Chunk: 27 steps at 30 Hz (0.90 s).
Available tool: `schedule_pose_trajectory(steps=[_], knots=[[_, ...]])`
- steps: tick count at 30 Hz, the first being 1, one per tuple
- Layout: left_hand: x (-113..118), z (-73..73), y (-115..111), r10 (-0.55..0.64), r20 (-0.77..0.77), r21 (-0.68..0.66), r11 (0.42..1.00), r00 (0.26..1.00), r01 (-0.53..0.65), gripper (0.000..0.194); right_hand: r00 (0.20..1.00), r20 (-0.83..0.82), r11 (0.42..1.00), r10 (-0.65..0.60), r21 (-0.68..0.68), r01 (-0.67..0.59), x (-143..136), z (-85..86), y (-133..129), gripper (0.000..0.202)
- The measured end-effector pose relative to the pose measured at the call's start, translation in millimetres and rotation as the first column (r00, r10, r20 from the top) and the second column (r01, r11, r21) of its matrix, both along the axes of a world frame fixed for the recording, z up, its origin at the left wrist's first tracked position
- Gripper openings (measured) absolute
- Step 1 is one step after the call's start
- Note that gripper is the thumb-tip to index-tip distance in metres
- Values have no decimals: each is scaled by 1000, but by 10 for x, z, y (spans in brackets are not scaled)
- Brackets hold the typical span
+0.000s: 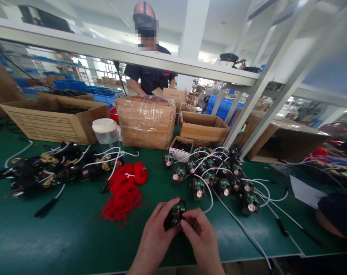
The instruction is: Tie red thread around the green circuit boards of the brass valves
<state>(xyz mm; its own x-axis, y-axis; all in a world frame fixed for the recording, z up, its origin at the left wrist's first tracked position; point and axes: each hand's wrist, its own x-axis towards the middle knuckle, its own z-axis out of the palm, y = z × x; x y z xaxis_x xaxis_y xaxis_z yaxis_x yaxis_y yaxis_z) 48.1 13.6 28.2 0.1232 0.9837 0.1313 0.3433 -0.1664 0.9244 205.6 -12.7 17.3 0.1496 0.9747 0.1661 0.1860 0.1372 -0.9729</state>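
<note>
Near the front of the green table, my left hand [157, 229] is closed around a small black housing with a green circuit board [178, 209] on its face. My right hand [200, 233] pinches at the right side of this housing, thumb and forefinger close together. Whether a small part sits between those fingertips is hidden. Just beyond to the right stand several similar black housings [198, 189] with green boards, round pale parts and white cables. A tangled bundle of thin red wires [123, 198] lies to the left of my hands.
Black and brass assemblies [44, 168] with cables lie at the left. Behind are a taped carton [146, 122], open cardboard boxes [204, 128], a small box of black parts [181, 147] and a lidded plastic jar [105, 131]. A person [150, 76] stands opposite; another's sleeve [338, 214] shows at right.
</note>
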Motion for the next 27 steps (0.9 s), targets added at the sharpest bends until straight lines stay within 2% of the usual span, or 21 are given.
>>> schedule_pose_trajectory(steps=[5, 19, 27], knots=[[-1, 2, -2, 19, -21, 15, 1000, 1000, -19, 61, 1000, 1, 1000, -7, 30, 7, 6, 26, -13, 7], [1, 42, -2, 22, -30, 31, 999, 999, -21, 59, 993, -95, 992, -64, -111, 53, -72, 116, 45, 12], [-6, 80, 26, 22, -52, -1, 1000, 998, -22, 60, 985, -171, 986, -36, -165, 7, -72, 176, 88, 15]])
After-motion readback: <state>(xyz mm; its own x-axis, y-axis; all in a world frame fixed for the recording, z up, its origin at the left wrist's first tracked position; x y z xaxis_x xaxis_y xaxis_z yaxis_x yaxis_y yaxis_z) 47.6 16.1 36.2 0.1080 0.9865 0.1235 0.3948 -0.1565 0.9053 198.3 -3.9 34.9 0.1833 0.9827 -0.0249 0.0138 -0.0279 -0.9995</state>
